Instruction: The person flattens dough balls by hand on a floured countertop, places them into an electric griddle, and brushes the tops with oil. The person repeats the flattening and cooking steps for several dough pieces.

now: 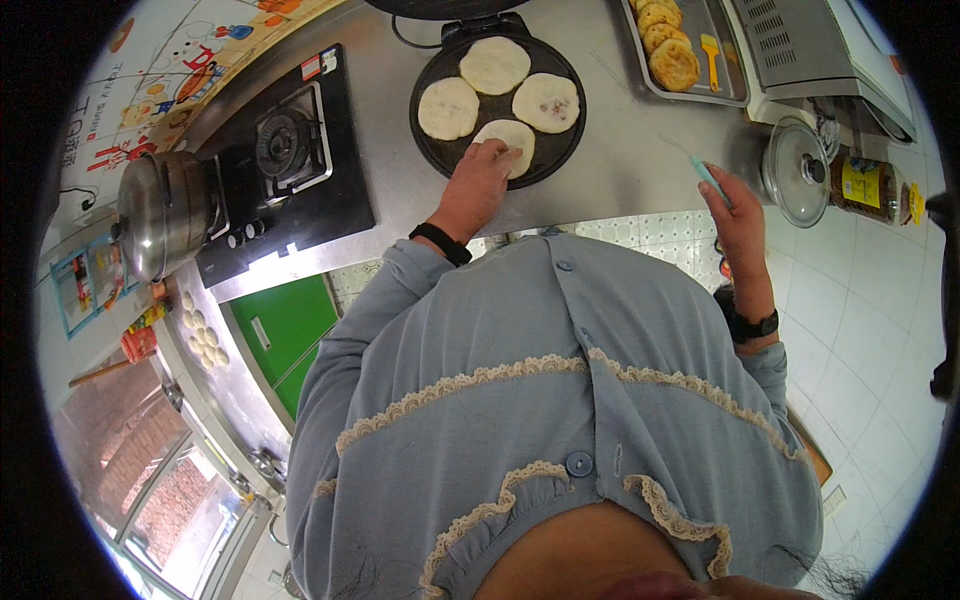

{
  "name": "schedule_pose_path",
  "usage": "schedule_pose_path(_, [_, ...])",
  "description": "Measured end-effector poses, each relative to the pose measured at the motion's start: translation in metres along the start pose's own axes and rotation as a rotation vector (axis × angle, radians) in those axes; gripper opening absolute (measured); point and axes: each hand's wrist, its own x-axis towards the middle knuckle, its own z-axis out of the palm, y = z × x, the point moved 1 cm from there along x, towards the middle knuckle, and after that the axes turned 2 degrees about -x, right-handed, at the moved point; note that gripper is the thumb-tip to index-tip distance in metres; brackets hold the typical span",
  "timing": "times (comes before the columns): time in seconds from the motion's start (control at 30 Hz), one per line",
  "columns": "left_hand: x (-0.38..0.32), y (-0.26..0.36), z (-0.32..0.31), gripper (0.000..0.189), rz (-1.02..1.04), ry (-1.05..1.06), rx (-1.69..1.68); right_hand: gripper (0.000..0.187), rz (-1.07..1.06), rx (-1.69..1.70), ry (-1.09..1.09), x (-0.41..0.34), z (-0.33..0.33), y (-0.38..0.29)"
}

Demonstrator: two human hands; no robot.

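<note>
An electric griddle (495,105) with a round black pan holds several pale dough rounds. My left hand (474,187) reaches over its near rim, and the fingers rest on the nearest dough round (523,165), covering part of it. Another round (547,103), at the right of the pan, has reddish filling showing through its surface. The other two are a far round (495,66) and a left round (448,109). My right hand (733,206), off to the right near the counter's front edge, grips a thin utensil by its mint-green handle (710,180); its slender tip is hard to make out.
At the back right, a metal tray (731,30) holds browned flatbreads (667,52) and a yellow brush (711,64). A glass lid (799,172) stands beside a jar (862,191). To the left are a gas hob (285,165), a steel pot (161,214) and small dough pieces (202,334).
</note>
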Motion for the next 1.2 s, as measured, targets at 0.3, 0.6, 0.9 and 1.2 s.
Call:
schedule_pose_path(0.3, [0.002,-0.002,-0.001,0.037,-0.064,0.010,0.039,0.036,0.467,0.452,-0.417,-0.013,-0.015,-0.007])
schedule_pose_path(0.6, [-0.026,-0.008,-0.033,0.025,-0.217,0.152,-0.062,0.037,0.502,0.618,-0.436,-0.009,-0.010,0.001])
schedule_pose_path(0.9, [-0.041,-0.004,-0.039,0.029,-0.284,0.065,-0.086,0.034,-0.053,0.168,-0.165,0.003,-0.015,0.005])
schedule_pose_path(1.2, [-0.039,-0.003,-0.025,0.033,-0.176,0.066,0.017,0.035,-0.366,-0.152,-0.281,0.015,-0.021,-0.049])
